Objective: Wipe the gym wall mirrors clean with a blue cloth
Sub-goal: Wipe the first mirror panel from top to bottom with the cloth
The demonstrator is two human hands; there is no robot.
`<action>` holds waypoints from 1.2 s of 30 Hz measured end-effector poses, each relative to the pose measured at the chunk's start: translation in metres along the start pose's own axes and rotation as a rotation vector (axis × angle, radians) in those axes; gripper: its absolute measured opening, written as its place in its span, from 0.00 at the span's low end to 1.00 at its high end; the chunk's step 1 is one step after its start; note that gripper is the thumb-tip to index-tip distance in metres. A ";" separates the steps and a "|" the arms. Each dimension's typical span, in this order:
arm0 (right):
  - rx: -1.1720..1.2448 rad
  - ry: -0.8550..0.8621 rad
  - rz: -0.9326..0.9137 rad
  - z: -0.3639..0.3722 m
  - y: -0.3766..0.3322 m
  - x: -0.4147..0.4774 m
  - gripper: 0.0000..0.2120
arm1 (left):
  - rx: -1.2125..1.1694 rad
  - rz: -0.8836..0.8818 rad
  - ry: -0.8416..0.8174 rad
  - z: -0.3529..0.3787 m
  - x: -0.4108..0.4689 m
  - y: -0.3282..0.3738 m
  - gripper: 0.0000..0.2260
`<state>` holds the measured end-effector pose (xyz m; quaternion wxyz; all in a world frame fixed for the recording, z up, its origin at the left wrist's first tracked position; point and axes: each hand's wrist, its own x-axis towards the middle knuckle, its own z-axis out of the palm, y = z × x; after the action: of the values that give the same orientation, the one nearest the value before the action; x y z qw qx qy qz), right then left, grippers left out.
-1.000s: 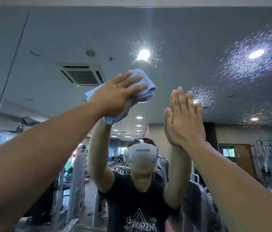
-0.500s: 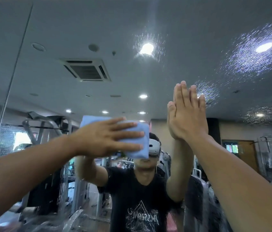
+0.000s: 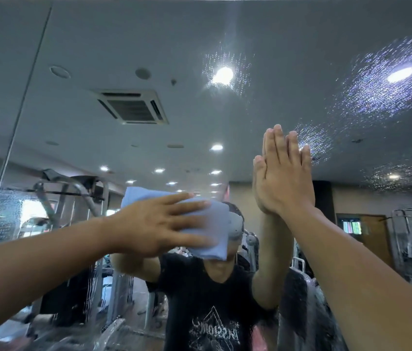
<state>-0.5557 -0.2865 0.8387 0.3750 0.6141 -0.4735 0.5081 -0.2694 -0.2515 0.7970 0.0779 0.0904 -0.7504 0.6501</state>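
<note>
Cloth [image 3: 216, 228], blue & folded, lies flat on the mirror [image 3: 199, 41] near centre, under the left hand [image 3: 154, 224], whose fingers [image 3: 189, 205] are straight & spread, pressing it w/o curling round it. Right hand [image 3: 285, 178] rests flat on the glass just beside, higher up, fingers straight & together, holding nothing. Droplets [image 3: 377, 97] speckle the upper right

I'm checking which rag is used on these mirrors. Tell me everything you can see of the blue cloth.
The blue cloth is pale blue and soft-looking, perhaps microfibre, folded into a thick, roughly rectangular pad. It lies flat against the mirror near the middle of the view. The left hand presses it there, straight spread fingers covering its left and middle parts. Its lower right corner is slightly blurred, and no stains can be made out.
</note>
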 end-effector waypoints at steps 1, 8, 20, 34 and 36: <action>-0.001 -0.003 0.003 0.000 0.000 0.000 0.35 | -0.003 0.021 -0.001 -0.001 -0.002 -0.006 0.24; 0.010 -0.009 0.008 -0.003 -0.001 0.000 0.33 | 0.118 -0.503 0.145 -0.012 0.036 -0.094 0.20; -0.009 -0.018 0.016 -0.004 -0.002 -0.001 0.33 | -0.041 -0.067 -0.006 -0.002 0.007 0.026 0.26; -0.007 -0.029 0.012 -0.004 0.000 0.002 0.31 | 0.036 -0.323 0.170 0.006 0.066 -0.020 0.27; 0.001 -0.020 0.021 -0.003 0.000 0.001 0.30 | -0.013 -0.145 0.104 0.007 0.047 0.009 0.29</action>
<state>-0.5563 -0.2845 0.8407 0.3646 0.6144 -0.4834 0.5059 -0.3171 -0.2586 0.7986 0.1642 0.1104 -0.7409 0.6418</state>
